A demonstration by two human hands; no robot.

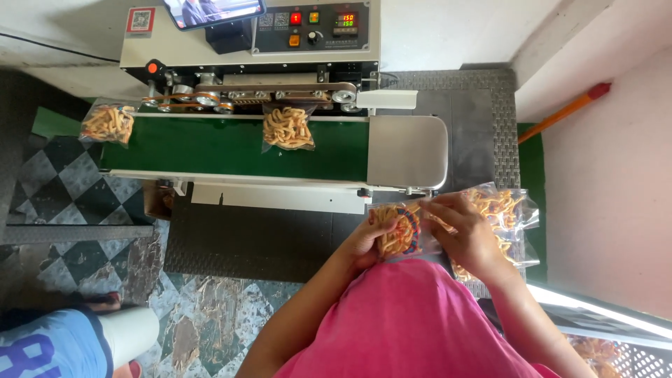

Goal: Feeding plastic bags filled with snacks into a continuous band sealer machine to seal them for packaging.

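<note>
Both hands work one clear snack bag [399, 231] before the band sealer [280, 84]: left hand [374, 238] curled under it, right hand [465, 234] pinching its top edge.

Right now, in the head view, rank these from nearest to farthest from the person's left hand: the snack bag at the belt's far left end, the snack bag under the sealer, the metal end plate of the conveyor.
From the left hand:
1. Metal end plate, just above it.
2. Snack bag under the sealer, mid-belt, up and left.
3. Snack bag at the belt's far left end.
</note>
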